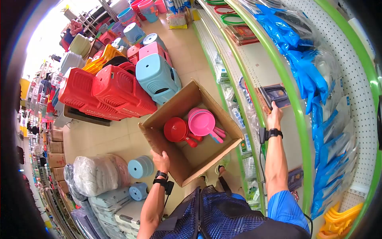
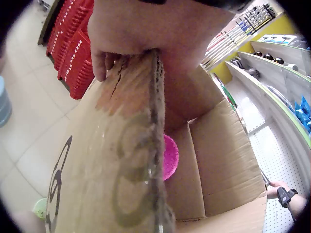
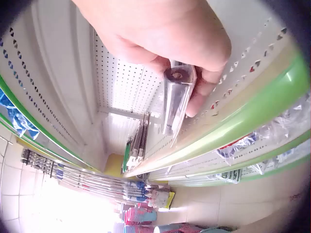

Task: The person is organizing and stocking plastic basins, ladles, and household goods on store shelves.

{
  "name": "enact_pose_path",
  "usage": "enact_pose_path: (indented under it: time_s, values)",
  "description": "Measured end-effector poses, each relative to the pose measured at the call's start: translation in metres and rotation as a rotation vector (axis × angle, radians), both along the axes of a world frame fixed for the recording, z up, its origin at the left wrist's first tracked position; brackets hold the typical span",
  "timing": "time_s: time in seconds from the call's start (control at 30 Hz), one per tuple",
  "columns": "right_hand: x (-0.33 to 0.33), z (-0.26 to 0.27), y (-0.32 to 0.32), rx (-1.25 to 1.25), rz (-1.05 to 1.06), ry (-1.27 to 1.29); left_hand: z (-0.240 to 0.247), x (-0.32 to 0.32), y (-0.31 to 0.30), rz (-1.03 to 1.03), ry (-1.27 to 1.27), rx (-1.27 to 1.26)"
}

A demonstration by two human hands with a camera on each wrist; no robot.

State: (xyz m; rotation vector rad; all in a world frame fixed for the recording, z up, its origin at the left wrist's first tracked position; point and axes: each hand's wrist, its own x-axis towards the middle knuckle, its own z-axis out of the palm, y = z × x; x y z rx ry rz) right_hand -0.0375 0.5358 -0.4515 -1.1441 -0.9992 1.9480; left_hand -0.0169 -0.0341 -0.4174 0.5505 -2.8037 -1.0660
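My left hand (image 1: 160, 162) grips the upper edge of an open cardboard box (image 1: 175, 101), with its fingers over the outer wall in the left wrist view. Inside lie a stack of pink water dippers (image 1: 201, 122) and red water dippers (image 1: 175, 129), side by side on the bottom. At the shelf on the right, my right hand (image 1: 274, 117) pinches the end of a flat package (image 1: 279, 95) with a black frame-like item in it. Up close in the right wrist view, clear plastic (image 3: 177, 107) wraps a dark rounded part between thumb and fingers.
Green-edged shelves (image 1: 284, 65) run along my right, with blue bagged goods (image 1: 306, 75) hanging there. Stacked red stools (image 1: 119, 89) and light blue stools (image 1: 155, 73) stand beyond the box. Plastic-wrapped bundles (image 1: 97, 175) and blue stools (image 1: 140, 167) are at my left.
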Motion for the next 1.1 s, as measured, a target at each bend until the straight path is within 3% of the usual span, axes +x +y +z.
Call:
enact_pose_path:
  time_s: [0.27, 0.4, 0.57, 0.9, 0.97, 1.07, 1.1]
  values:
    - [-0.097, 0.011, 0.024, 0.016, -0.151, -0.051, 0.004, -0.006, -0.002, -0.029, 0.027, -0.016]
    - [-0.140, -0.010, 0.043, -0.019, -0.018, -0.024, -0.011, 0.004, 0.003, 0.002, -0.050, -0.050]
    - [-0.191, 0.002, 0.047, -0.019, 0.086, 0.006, 0.001, -0.004, 0.005, -0.020, -0.021, -0.010]
    - [-0.241, 0.017, 0.066, 0.144, 0.253, -0.380, 0.008, -0.008, 0.011, -0.010, -0.028, 0.008]
    - [-0.247, 0.015, 0.068, 0.160, 0.203, -0.395, 0.008, -0.008, 0.011, -0.013, -0.023, 0.000]
    - [-0.253, -0.001, 0.074, 0.298, 0.234, -0.660, 0.008, -0.007, 0.010, -0.020, -0.024, -0.022]
    - [-0.252, -0.003, 0.072, 0.345, 0.232, -0.628, 0.008, -0.007, 0.010, -0.017, -0.035, -0.034]
